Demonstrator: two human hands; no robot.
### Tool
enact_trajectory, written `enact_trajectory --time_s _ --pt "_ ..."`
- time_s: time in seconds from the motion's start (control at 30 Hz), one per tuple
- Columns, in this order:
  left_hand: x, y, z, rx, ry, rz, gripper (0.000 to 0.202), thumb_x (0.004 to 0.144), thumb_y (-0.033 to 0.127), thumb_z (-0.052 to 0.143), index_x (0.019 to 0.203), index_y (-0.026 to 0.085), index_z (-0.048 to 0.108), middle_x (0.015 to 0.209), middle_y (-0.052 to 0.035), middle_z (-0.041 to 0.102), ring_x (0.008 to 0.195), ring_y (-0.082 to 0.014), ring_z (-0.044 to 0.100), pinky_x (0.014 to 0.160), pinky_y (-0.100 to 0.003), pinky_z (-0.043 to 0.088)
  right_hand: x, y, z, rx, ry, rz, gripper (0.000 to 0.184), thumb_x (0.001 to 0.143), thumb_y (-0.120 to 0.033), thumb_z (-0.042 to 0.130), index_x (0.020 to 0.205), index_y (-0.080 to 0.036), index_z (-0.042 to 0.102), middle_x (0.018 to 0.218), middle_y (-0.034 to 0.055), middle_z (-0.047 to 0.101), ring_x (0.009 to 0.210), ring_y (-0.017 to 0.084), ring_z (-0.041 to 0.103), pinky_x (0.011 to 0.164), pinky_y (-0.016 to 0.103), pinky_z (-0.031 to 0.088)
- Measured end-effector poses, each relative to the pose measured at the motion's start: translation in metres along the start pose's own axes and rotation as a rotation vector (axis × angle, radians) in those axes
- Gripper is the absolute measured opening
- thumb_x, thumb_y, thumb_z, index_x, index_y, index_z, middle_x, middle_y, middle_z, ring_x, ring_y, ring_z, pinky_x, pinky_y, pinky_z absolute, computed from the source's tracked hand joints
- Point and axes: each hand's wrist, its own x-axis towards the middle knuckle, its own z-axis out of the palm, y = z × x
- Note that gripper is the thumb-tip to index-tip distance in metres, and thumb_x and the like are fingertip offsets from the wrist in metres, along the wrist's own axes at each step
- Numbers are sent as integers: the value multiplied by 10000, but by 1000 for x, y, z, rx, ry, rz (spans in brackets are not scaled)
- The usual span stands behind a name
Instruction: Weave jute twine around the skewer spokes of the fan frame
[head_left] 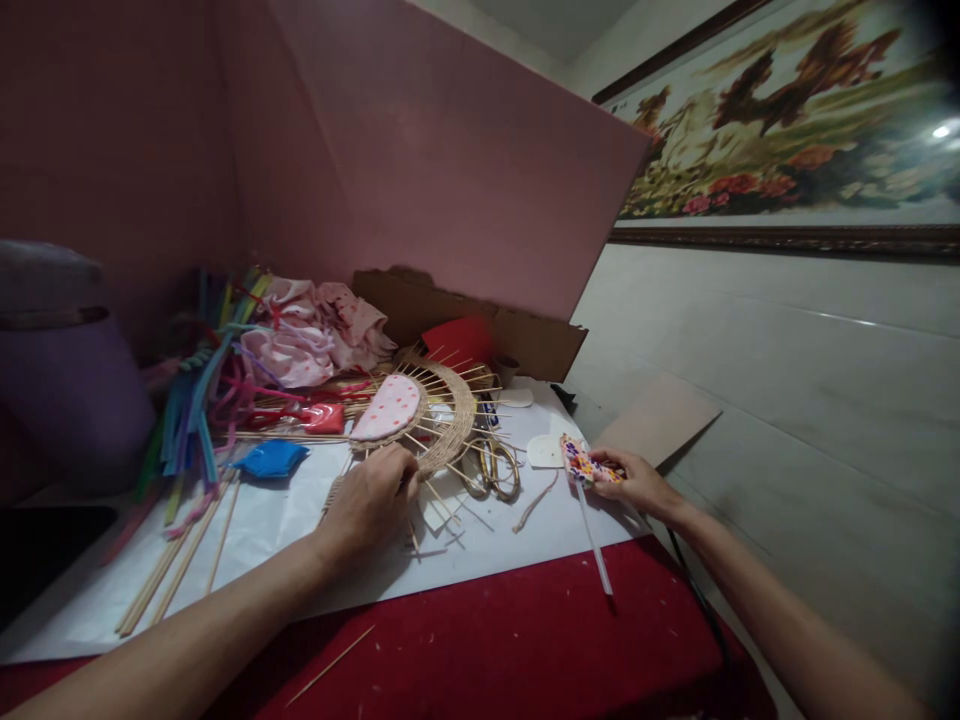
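Low at the near edge of a sunburst frame [456,425], my left hand [373,497] is closed with its fingertips pinched on it. Thin sticks radiate from the frame's ring of wound twine, and a pink polka-dot fabric piece [388,407] covers part of its middle. My right hand [628,484] is wrapped round a flower-patterned glue gun [581,462]. A whitish glue stick [598,545] sticks out of the gun towards me. Gold-handled scissors [499,470] lie between the hands, beside a short piece of twine [535,503].
Coloured pipe cleaners [191,400], crumpled pink fabric [319,330], a blue packet [271,458], a red packet [324,417] and wooden sticks [176,575] lie at the left. Cardboard [547,345] leans at the back. A purple container [71,400] stands far left. White paper partly covers the red tabletop [480,640].
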Motion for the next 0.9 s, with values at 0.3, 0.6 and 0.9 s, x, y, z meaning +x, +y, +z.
enact_trajectory --time_s 0.3,0.6,0.9 --pt "0 0 1 -5 11 -3 108 781 185 434 682 185 477 709 -31 542 647 -158 484 571 -283 343 -3 -23 -2 -351 -20 -21 612 554 -327 642 1129 -138 550 964 97 562 918 265 522 806 351 393" --pt "-1 1 0 -23 17 -21 111 783 191 441 676 187 470 697 -20 529 649 -156 481 579 -283 351 -66 -174 67 631 -123 -61 213 753 -364 526 751 -182 637 727 46 633 718 178 578 680 321 456" --pt "0 1 -4 -59 84 -19 104 781 189 442 679 188 460 682 -10 510 643 -144 471 584 -272 357 -67 -187 91 811 -15 215 143 699 -194 524 760 -171 651 720 4 594 541 81 458 534 225 379"
